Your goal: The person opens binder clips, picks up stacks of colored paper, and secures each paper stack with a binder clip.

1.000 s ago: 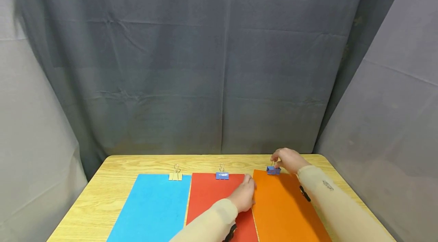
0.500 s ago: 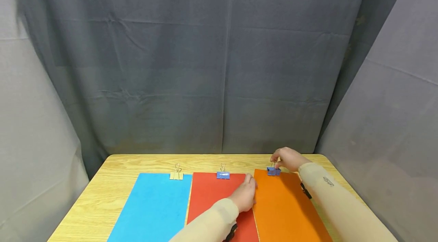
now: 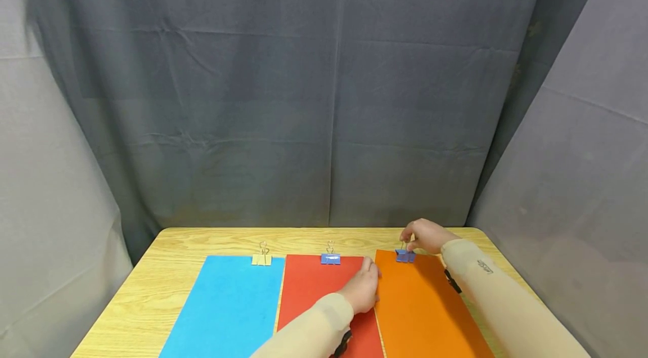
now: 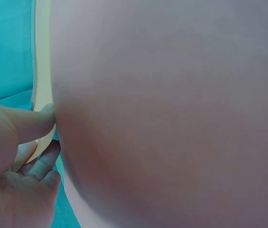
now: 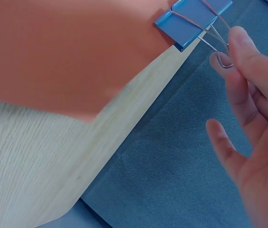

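An orange sheet (image 3: 420, 307) lies at the right of a row of coloured sheets. My left hand (image 3: 362, 289) is at its left edge, over the red sheet (image 3: 309, 290); in the left wrist view the thumb and fingers (image 4: 43, 159) pinch that edge. A blue binder clip (image 3: 405, 256) sits over the top edge of the orange sheet. My right hand (image 3: 430, 235) grips its wire handles between thumb and fingers. In the right wrist view the clip's blue body (image 5: 190, 23) straddles the edge, and the wire handles (image 5: 217, 45) run to the fingertips.
Left of the red sheet lies a blue sheet (image 3: 228, 307) with a yellow binder clip (image 3: 261, 260) at its top. Another blue binder clip (image 3: 331, 259) is on the red sheet's top edge. The wooden table (image 3: 202, 238) ends at a grey curtain (image 3: 228, 121).
The clip in my right hand has shifted slightly toward me, further onto the orange sheet. My left hand has kept its place at the sheet's edge.
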`<state>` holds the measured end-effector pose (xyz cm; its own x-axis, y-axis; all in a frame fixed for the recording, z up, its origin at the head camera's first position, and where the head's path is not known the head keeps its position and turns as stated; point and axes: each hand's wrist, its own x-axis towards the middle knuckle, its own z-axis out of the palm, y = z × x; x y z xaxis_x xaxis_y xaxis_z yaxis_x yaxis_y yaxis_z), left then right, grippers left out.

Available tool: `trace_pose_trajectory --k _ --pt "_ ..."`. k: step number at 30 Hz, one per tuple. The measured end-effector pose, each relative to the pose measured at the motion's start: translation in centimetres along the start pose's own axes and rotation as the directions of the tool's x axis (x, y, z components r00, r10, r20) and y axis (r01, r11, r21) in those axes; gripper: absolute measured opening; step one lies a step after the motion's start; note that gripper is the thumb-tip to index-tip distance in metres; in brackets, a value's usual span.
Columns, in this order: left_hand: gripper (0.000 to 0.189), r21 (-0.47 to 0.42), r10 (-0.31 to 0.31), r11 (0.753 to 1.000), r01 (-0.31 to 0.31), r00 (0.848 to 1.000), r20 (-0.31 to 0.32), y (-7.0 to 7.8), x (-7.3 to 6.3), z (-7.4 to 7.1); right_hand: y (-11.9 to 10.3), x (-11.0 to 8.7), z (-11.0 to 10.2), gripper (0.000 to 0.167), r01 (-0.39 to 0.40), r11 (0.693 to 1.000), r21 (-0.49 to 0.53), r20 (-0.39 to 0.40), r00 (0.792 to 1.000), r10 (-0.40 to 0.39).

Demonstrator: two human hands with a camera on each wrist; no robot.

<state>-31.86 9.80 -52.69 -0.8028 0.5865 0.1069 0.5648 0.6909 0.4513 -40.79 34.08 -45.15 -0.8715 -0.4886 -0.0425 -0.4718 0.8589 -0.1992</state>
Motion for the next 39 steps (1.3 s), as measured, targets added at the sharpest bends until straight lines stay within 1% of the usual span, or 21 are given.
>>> trace_pose_trajectory --k 6,9,17,22,27,31,34,36,39 --pt "0.038 0.032 0.015 0.999 -0.015 1.000 -0.013 -0.2 0.2 0.2 -0.2 -0.2 -0.1 0.024 0.030 1.000 -0.004 0.027 0.999 -0.030" --pt "0.038 0.040 0.018 0.999 -0.018 1.000 -0.019 -0.2 0.2 0.3 -0.2 -0.2 0.0 0.026 0.026 0.999 -0.018 0.037 0.999 -0.025" --pt "0.038 0.028 0.018 0.999 -0.018 1.000 -0.012 -0.4 0.2 0.4 -0.6 -0.4 0.1 0.034 -0.015 1.000 -0.011 0.075 0.997 0.016" --pt "0.038 0.029 0.016 0.999 -0.016 1.000 -0.019 -0.4 0.2 0.3 -0.8 -0.4 0.1 0.039 -0.062 0.998 0.006 0.112 0.992 0.061" --pt "0.037 0.013 0.001 1.000 -0.001 1.000 -0.006 -0.4 0.3 0.3 -0.9 -0.4 0.2 0.042 -0.103 0.994 0.032 0.128 0.987 0.098" --pt "0.037 0.004 -0.019 1.000 0.019 1.000 0.009 -0.4 0.4 0.4 -0.8 -0.5 0.4 0.044 -0.122 0.991 0.062 0.115 0.987 0.114" --pt "0.037 0.005 -0.026 1.000 0.026 1.000 0.014 -0.4 0.4 0.4 -0.6 -0.7 0.6 0.043 -0.106 0.991 0.082 0.092 0.991 0.098" --pt "0.037 0.014 -0.024 1.000 0.024 1.000 0.013 -0.4 0.5 0.5 -0.5 -0.8 0.8 0.038 -0.090 0.992 0.094 0.067 0.994 0.084" --pt "0.037 0.026 -0.019 0.999 0.018 1.000 0.006 -0.5 0.6 0.8 -0.2 -0.8 1.1 0.020 -0.032 0.997 0.074 0.017 0.999 0.031"
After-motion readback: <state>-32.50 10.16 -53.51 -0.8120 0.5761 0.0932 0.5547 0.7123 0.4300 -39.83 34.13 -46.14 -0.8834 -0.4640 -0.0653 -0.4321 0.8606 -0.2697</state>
